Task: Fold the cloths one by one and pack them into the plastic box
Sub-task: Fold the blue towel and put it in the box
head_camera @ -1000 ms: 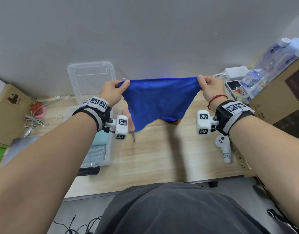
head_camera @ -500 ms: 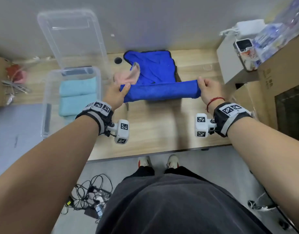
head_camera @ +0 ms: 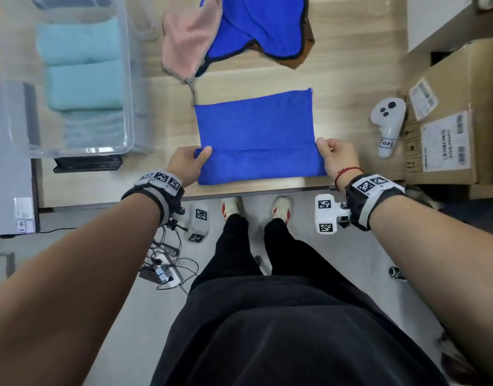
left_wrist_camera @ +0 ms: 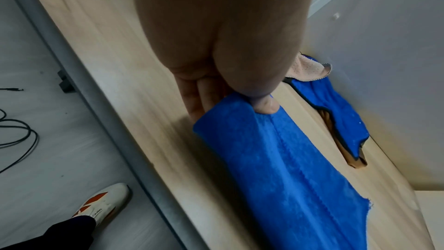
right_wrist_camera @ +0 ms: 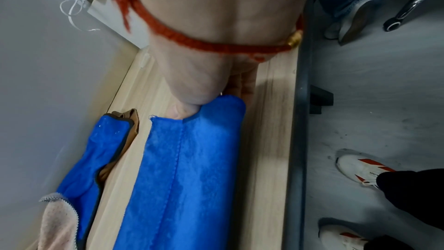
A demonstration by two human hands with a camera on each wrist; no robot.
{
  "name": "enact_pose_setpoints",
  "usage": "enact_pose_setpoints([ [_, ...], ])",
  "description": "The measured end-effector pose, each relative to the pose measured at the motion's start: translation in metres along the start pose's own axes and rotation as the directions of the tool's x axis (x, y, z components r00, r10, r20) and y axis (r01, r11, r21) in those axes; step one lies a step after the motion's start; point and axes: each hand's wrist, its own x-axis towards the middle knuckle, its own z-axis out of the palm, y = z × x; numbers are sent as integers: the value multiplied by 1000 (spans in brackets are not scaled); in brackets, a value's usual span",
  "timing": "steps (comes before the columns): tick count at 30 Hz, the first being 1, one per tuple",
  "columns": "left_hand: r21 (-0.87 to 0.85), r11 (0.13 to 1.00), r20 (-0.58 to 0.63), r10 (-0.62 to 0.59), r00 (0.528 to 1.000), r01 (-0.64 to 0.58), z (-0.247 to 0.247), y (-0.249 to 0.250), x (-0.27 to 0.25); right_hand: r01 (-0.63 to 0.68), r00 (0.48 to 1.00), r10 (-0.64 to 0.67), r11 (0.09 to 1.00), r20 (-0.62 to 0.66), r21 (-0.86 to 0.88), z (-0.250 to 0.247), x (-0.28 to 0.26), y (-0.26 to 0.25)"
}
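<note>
A blue cloth (head_camera: 255, 126) lies spread on the wooden table (head_camera: 348, 107), its near part doubled over in a band along the table's front edge. My left hand (head_camera: 196, 158) pinches the band's left corner, thumb on top, and the left wrist view shows that blue cloth (left_wrist_camera: 283, 168) under the thumb. My right hand (head_camera: 327, 151) pinches the right corner, thumb on the blue cloth (right_wrist_camera: 190, 178). The clear plastic box (head_camera: 128, 87) stands at the left with folded light-blue cloths (head_camera: 82, 65) stacked inside.
A heap of loose cloths lies at the back: a pink one (head_camera: 188, 43), another blue one (head_camera: 263, 23) and a brown one (head_camera: 303, 55). A white controller (head_camera: 387, 123) and cardboard boxes (head_camera: 448, 121) sit at the right. A black device (head_camera: 86, 164) lies below the box.
The blue cloth, held up in the air a second ago, now lies on the table. Both hands brought it down toward the front edge, still pinching its corners.
</note>
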Motion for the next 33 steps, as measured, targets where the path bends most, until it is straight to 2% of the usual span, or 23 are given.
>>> enact_pose_setpoints([
  [8,-106,994,-41,-9,999,5,-2,2,12,81,997,-81,996,-7,34,-4,24,-12],
  [16,-30,1000,-195,4,981,-10,-8,13,33,102,995,-101,992,-18,80,-1,65,-34],
  [24,-77,997,-229,-20,973,3,-14,12,61,87,996,-87,996,-27,-3,3,90,-51],
  [28,-43,999,-228,-33,973,24,-17,14,71,60,998,-61,998,-31,-29,8,100,-54],
  [33,26,999,-236,-36,971,43,-20,22,80,39,998,-47,987,-49,-156,11,109,-62],
])
